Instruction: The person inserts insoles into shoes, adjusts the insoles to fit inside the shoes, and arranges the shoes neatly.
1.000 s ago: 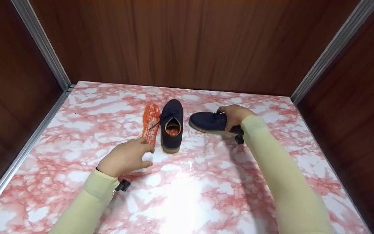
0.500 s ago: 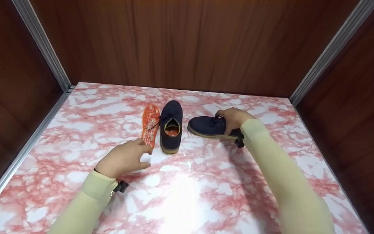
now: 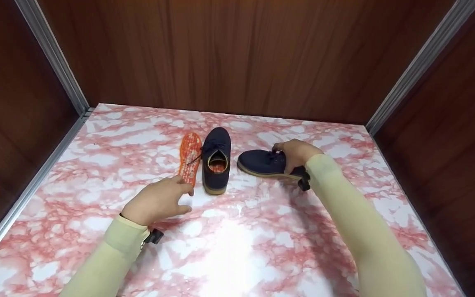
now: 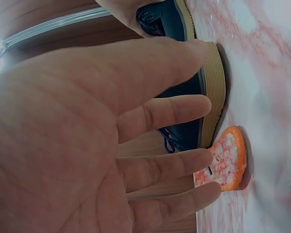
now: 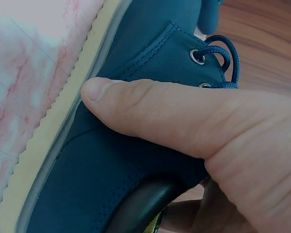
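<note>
On marbled surface (image 3: 283, 251), hands: left (image 3: 155, 202) loosely spread near speckled orange insole (image 3: 190, 152), right (image 3: 299, 152) gripping 1 ridge-soled navy shoe (image 3: 258, 161)

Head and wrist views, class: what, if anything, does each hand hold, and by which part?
The right hand holds a navy shoe by its midsection, thumb across its side near the laces; the left hand holds nothing.
</note>
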{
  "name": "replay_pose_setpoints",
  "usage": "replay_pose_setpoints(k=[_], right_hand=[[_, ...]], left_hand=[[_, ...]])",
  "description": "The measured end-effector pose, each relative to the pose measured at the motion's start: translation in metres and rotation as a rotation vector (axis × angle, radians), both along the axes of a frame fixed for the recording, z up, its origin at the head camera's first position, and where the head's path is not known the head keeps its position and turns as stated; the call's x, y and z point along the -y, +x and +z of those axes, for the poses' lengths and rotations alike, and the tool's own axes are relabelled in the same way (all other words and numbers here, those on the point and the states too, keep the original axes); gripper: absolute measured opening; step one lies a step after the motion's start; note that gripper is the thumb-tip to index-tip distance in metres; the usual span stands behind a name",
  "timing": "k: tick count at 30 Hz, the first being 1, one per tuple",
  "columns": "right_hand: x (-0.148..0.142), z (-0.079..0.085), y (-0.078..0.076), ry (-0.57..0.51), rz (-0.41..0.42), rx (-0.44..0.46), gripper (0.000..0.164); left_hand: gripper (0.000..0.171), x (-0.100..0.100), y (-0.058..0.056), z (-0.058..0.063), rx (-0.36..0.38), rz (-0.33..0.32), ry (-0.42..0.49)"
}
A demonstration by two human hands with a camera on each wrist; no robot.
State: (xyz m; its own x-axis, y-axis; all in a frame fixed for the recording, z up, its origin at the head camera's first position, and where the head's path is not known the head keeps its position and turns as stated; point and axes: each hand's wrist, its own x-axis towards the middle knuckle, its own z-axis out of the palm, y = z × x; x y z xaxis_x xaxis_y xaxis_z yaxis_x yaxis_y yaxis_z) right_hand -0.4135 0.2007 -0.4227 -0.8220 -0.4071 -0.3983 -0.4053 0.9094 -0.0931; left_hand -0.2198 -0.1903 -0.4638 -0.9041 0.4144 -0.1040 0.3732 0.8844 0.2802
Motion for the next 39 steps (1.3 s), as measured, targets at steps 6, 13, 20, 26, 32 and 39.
replay_pose_setpoints(k=[6,13,20,26,32,39], right_hand=[[0.000,-0.001,0.006,0.005,-0.012,0.013,0.086],[-0.001,-0.001,0.011,0.023,-0.034,0.032,0.089],[-0.002,-0.001,0.021,0.022,-0.017,0.037,0.091],[-0.001,-0.001,0.027,0.011,-0.006,0.031,0.092],[-0.001,-0.001,0.033,0.003,0.040,0.005,0.089],[-0.003,-0.002,0.043,-0.021,0.027,0.006,0.089]], left_hand=[[0.037,0.001,0.001,-0.003,-0.029,-0.005,0.010],[0.037,0.002,0.001,0.000,-0.028,-0.010,0.020],[0.037,0.002,0.003,0.001,-0.035,-0.011,0.007],[0.037,0.002,0.005,0.002,-0.013,0.007,0.004],[0.036,0.002,0.005,0.002,-0.009,0.015,0.004],[0.036,0.003,0.005,0.000,-0.025,0.008,0.000]])
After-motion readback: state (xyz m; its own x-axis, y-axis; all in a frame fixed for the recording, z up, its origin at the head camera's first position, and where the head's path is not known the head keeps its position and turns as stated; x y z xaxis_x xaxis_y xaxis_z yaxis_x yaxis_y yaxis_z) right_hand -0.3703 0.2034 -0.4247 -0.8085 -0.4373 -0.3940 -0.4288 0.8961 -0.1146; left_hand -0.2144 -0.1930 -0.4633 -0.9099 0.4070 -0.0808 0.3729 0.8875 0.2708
